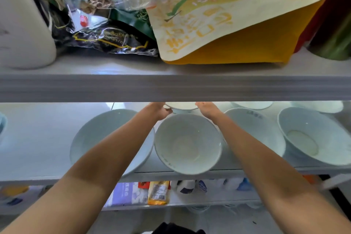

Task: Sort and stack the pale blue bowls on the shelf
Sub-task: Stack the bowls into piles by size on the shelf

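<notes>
Several pale blue bowls stand on the middle shelf (38,138). A wide shallow one (98,131) lies at the left under my left forearm. A deep bowl (188,142) sits at the front centre between my arms. Two more bowls (252,125) (313,135) stand to the right. At the back centre a small bowl (181,107) is half hidden by the upper shelf board. My left hand (159,110) grips its left rim and my right hand (207,109) its right rim; the fingers are partly hidden.
The upper shelf board (171,87) hangs low over the bowls. On it lie a yellow pouch (237,24), dark snack bags (106,38) and a white container (22,24). More pale dishes (252,105) sit at the back right. Packets (158,192) fill the shelf below.
</notes>
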Tool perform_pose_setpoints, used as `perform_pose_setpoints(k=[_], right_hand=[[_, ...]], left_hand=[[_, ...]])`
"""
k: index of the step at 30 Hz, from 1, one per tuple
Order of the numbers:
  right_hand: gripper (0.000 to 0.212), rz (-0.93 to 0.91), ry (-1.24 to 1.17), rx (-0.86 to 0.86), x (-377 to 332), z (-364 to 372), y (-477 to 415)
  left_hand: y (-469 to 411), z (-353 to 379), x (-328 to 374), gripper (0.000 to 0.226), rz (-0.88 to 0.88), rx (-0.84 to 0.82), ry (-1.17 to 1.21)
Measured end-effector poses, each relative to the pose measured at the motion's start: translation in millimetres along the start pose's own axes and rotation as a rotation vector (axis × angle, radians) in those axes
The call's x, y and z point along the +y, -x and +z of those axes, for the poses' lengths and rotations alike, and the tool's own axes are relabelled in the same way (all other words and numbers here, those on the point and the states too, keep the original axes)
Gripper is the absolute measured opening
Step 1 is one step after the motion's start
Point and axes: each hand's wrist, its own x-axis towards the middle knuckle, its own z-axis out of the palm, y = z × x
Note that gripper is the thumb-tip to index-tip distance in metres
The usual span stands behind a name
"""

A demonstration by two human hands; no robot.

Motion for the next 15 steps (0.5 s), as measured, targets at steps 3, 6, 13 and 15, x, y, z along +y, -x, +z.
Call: perform_pose_setpoints(k=[3, 6, 13, 15], right_hand=[[0.044, -0.009, 0.01, 0.035, -2, 0, 0], [0.043, -0.026, 0.042, 0.098, -2, 0, 3], [0.041, -0.051, -0.042, 0.284, -7, -6, 17], [0.04, -0.058, -0.066, 0.322, -11, -11, 25]], left_hand=[[1, 2, -1, 0.024, 0.012, 0.019, -0.042], [3, 4, -1, 0.024, 0.008, 0.021, -0.032], [20, 10, 15, 0.044, 0.084, -0.042, 0.085], [36, 14, 19, 0.041, 0.116, -0.067, 0.106]])
